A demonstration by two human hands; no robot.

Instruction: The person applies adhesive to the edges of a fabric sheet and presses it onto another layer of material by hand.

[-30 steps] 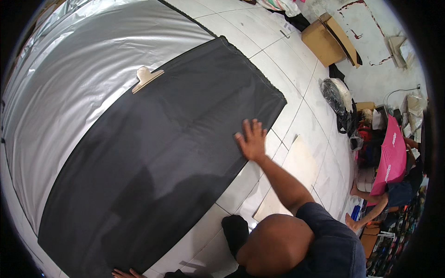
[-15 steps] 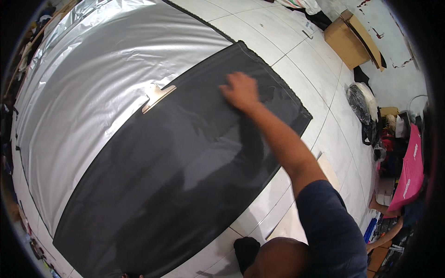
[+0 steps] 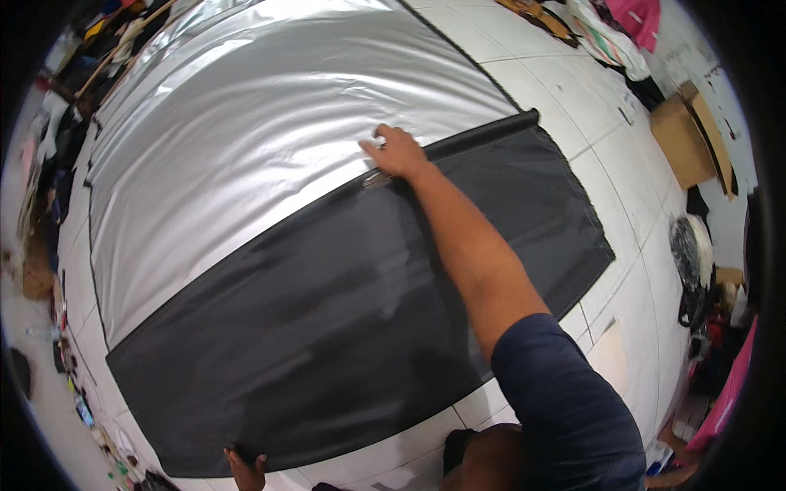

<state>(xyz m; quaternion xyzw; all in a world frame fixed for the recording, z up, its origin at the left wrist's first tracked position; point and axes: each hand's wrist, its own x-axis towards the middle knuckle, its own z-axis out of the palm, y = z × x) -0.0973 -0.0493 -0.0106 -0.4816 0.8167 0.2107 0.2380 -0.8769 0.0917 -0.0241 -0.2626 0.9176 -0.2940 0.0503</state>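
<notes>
A large black fabric lies spread on the floor, its far edge over a shiny silver sheet. Along that far edge sits a wide metal clip, mostly covered by my right hand. The thumb and fingers of that hand close around the clip's handle, a bright bit of which shows between them. To the right of my wrist, the black edge forms a narrow raised band. My left hand rests at the near edge of the black fabric, its visible fingers apart, the rest cut off by the frame.
White floor tiles surround the fabric. At the right stand a cardboard box and a plastic-wrapped bundle. Mixed clutter lines the left side. Pink cloth and part of another person appear at the lower right.
My right hand has moved from the black fabric's right part left to the clip and taken hold of its handle. My left hand has come further into view. The whole view has shifted.
</notes>
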